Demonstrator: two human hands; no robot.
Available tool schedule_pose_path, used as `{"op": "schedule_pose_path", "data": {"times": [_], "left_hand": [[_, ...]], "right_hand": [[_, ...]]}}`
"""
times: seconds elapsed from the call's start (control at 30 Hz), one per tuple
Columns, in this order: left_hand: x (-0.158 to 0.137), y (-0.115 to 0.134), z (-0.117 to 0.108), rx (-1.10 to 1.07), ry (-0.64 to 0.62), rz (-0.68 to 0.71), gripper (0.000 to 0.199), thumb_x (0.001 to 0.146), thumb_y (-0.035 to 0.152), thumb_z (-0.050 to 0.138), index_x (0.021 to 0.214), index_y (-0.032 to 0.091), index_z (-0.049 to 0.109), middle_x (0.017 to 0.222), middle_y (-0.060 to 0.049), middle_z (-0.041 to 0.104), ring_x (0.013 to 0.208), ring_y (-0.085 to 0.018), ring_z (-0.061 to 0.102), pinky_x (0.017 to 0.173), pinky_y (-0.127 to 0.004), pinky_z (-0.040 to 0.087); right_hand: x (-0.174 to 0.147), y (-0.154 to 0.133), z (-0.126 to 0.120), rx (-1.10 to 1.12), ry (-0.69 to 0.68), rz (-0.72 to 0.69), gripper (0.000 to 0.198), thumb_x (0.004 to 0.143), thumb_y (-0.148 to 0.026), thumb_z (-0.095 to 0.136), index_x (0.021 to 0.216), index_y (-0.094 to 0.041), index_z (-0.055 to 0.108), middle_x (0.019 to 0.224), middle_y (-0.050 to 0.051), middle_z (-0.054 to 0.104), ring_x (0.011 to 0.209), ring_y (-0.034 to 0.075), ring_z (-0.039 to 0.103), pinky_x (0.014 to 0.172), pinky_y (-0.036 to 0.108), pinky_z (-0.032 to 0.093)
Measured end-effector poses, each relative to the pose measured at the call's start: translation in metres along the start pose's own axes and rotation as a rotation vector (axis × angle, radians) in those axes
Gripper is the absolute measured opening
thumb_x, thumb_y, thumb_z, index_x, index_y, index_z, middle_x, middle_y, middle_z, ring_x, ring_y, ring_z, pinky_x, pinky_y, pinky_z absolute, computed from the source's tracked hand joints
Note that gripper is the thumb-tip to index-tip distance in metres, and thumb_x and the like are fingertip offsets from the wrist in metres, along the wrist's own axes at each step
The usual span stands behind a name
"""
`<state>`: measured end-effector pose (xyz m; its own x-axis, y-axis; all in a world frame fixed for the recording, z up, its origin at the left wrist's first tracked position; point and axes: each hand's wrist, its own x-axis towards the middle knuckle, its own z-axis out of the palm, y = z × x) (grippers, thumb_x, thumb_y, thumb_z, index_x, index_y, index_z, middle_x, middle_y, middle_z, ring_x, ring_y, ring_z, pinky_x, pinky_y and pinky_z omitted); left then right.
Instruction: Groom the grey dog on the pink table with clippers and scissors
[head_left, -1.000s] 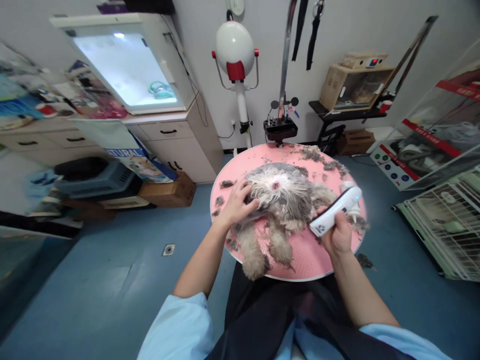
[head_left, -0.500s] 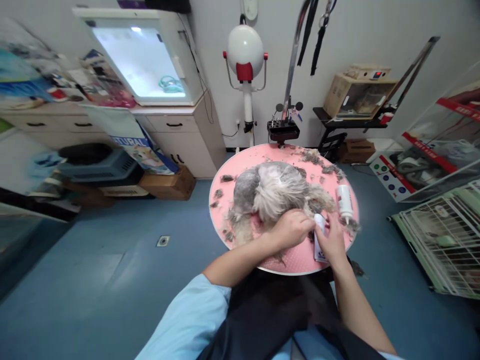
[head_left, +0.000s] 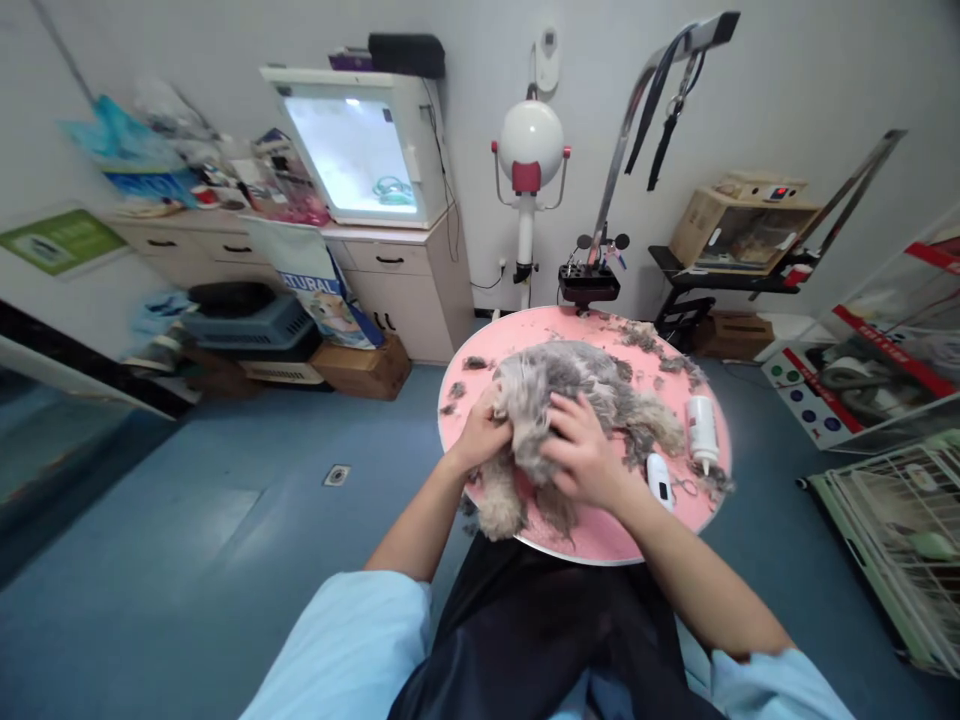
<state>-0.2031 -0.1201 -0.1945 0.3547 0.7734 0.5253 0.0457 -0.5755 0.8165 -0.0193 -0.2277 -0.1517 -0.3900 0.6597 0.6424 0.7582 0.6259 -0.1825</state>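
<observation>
A grey, shaggy-haired dog (head_left: 529,400) is on the round pink grooming table (head_left: 517,325), its head toward me and a pale furry leg at the front edge. My left hand (head_left: 480,435) is closed on the side of the dog's head, its fingertips partly lost in the fur. On the other side of the head lies my right hand (head_left: 589,455), fingers spread over the fur. To the right rest a white hand-held device (head_left: 659,481) with a dark display, a pair of scissors (head_left: 685,487) and a white nozzle bottle (head_left: 703,430).
Clumps of cut hair (head_left: 641,337) litter the table. Behind it stand a black tool tray (head_left: 589,285) and a metal grooming arm (head_left: 619,160) with hanging straps. A wire cage (head_left: 885,530) is at right; a cabinet (head_left: 450,290) is at left.
Both hands have left the white device, which now lies on the table with scissors beside it. They have moved left onto the dog's head, which has turned toward me.
</observation>
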Motion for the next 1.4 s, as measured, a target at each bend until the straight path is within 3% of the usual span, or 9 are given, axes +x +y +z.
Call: {"op": "schedule_pose_path", "data": {"times": [0.23,0.37,0.5,0.63,0.8,0.97,1.13,1.3,1.4], "left_hand": [[-0.076,0.004,-0.011,0.074,0.073,0.194,0.015,0.082,0.035,0.07,0.084,0.02,0.07,0.107,-0.01,0.065,0.095,-0.02,0.065,0.081,-0.035,0.055],[-0.091,0.022,0.021,0.063,0.02,0.255,0.013,0.087,0.028,0.061,0.09,0.02,0.071,0.09,-0.007,0.066,0.083,-0.018,0.064,0.074,-0.034,0.056],[-0.089,0.037,0.027,0.064,0.069,0.264,0.015,0.084,0.017,0.059,0.093,0.02,0.07,0.088,-0.005,0.068,0.081,-0.016,0.065,0.072,-0.029,0.055],[-0.055,0.028,0.012,-0.016,0.396,-0.072,0.016,0.088,0.022,0.054,0.079,0.019,0.067,0.078,-0.002,0.068,0.077,-0.015,0.064,0.073,-0.028,0.052],[-0.009,0.02,0.037,-0.388,-0.045,-0.511,0.029,0.076,0.042,0.066,0.064,0.016,0.061,0.059,0.001,0.059,0.054,-0.012,0.053,0.05,-0.023,0.041],[-0.007,0.022,0.054,-0.705,-0.066,-0.604,0.034,0.058,0.036,0.08,0.072,0.016,0.056,0.058,0.006,0.055,0.048,-0.006,0.047,0.047,-0.019,0.037],[-0.003,0.011,0.035,-0.623,0.221,-0.461,0.029,0.072,0.042,0.069,0.085,0.019,0.058,0.062,0.005,0.054,0.049,-0.008,0.05,0.048,-0.021,0.042],[0.011,0.009,0.033,-0.033,-0.079,0.006,0.016,0.075,0.03,0.069,0.086,0.019,0.068,0.095,-0.007,0.069,0.093,-0.021,0.064,0.083,-0.033,0.052],[0.029,0.013,0.032,0.055,0.078,-0.007,0.019,0.087,0.027,0.052,0.087,0.019,0.069,0.086,-0.006,0.07,0.083,-0.019,0.064,0.081,-0.033,0.052]], "right_hand": [[-0.029,-0.053,-0.021,-0.013,0.068,0.026,0.008,0.085,-0.025,0.063,0.079,-0.021,0.067,0.099,0.008,0.071,0.099,0.023,0.065,0.099,0.045,0.047],[0.006,-0.051,-0.02,-0.134,-0.119,-0.004,0.038,0.082,-0.039,0.069,0.116,-0.02,0.067,0.14,0.02,0.053,0.132,0.038,0.046,0.105,0.06,0.04],[-0.008,-0.023,-0.015,-0.274,-0.237,0.088,0.012,0.087,-0.03,0.065,0.083,-0.019,0.071,0.143,0.017,0.052,0.136,0.041,0.042,0.107,0.068,0.034],[-0.047,0.008,-0.022,-0.248,-0.129,0.195,0.014,0.09,-0.022,0.057,0.083,-0.017,0.068,0.14,0.02,0.05,0.129,0.035,0.052,0.099,0.053,0.05],[-0.069,0.017,-0.03,-0.169,-0.055,0.349,0.012,0.09,-0.022,0.055,0.085,-0.02,0.065,0.139,0.018,0.052,0.123,0.031,0.058,0.096,0.05,0.053],[-0.079,0.019,-0.033,-0.16,0.023,0.468,0.012,0.091,-0.023,0.052,0.084,-0.021,0.062,0.135,0.017,0.055,0.125,0.029,0.057,0.102,0.051,0.05],[-0.09,0.022,-0.033,-0.144,0.138,0.559,0.012,0.091,-0.023,0.051,0.086,-0.02,0.061,0.13,0.016,0.058,0.124,0.029,0.057,0.104,0.053,0.047],[-0.093,0.02,-0.027,-0.104,0.203,0.602,0.012,0.09,-0.024,0.052,0.085,-0.02,0.062,0.127,0.016,0.06,0.122,0.029,0.058,0.103,0.052,0.047],[-0.092,0.019,-0.026,-0.093,0.24,0.633,0.012,0.09,-0.026,0.053,0.084,-0.02,0.062,0.126,0.016,0.06,0.121,0.029,0.058,0.104,0.053,0.046]]}}
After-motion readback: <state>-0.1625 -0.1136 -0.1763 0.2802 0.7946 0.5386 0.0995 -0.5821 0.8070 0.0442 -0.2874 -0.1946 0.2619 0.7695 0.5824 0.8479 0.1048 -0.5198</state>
